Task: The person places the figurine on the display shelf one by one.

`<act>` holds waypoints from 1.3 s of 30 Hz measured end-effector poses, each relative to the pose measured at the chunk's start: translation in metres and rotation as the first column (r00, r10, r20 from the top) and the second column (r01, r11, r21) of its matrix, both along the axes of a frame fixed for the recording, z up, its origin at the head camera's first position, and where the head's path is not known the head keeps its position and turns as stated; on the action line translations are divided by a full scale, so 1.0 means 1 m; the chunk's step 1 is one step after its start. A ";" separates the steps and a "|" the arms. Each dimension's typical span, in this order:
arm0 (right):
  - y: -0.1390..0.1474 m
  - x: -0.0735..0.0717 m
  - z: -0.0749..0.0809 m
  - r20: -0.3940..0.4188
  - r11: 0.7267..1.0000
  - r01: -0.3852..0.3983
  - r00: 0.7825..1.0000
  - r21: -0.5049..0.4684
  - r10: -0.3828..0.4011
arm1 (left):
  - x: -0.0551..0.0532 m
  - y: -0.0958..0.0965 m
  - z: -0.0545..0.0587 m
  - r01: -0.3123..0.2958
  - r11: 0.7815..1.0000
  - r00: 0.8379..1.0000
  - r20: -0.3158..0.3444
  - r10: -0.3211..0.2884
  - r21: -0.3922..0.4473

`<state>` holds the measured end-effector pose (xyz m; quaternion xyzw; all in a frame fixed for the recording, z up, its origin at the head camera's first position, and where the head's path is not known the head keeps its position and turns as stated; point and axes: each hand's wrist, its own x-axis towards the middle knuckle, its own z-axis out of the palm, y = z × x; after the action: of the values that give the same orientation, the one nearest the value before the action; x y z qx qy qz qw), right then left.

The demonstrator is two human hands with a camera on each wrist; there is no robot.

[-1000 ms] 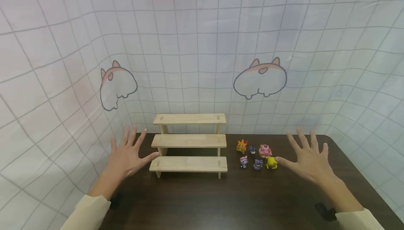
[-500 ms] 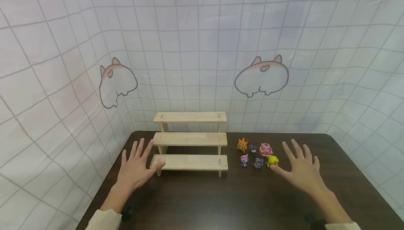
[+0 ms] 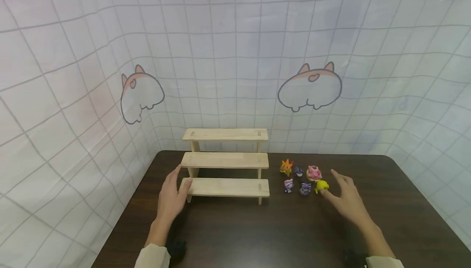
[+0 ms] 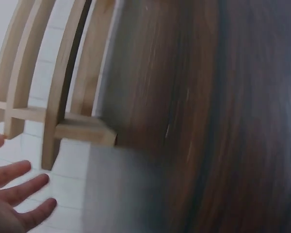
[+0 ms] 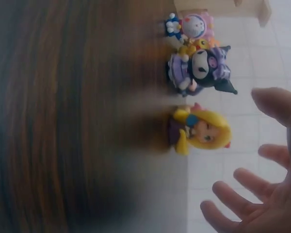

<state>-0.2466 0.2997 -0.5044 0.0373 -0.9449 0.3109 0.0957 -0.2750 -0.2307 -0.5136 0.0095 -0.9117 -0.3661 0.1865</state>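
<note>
A pale wooden display stand with three stepped shelves (image 3: 225,187) stands on the dark table (image 3: 235,235). At its left end is my left hand (image 3: 172,196), fingers extended; the left wrist view shows those fingers (image 4: 26,189) beside the stand (image 4: 82,131), holding nothing. Small toy figures stand to the right of the stand: a yellow-haired one (image 3: 321,186), a pink one (image 3: 314,173), a black-and-purple one (image 3: 305,188), a pink-and-purple one (image 3: 288,185), an orange spiky one (image 3: 286,167) and a dark blue one (image 3: 299,171). My right hand (image 3: 347,200), fingers spread, hovers near the yellow-haired figure (image 5: 203,131).
A white grid-patterned cloth (image 3: 235,68) with cartoon corgi prints surrounds the table's back and sides. The stand sits close to the back cloth. Dark straps (image 3: 177,249) show at the wrists, below cream sleeves (image 3: 152,256).
Both hands have come down and inward, the left toward the stand's left end, the right toward the yellow-haired figure. The spread fingers have drawn closer together. The stand and figures keep their places.
</note>
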 end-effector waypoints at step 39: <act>0.000 -0.026 -0.035 0.238 0.870 0.185 0.968 -0.457 -0.080 | -0.028 -0.005 -0.034 -0.132 0.682 0.987 0.161 0.020 0.719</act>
<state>-0.2723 0.2998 -0.5398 -0.0857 -0.8446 0.5280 0.0220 -0.3033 -0.2354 -0.5480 0.1462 -0.7012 -0.6877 0.1181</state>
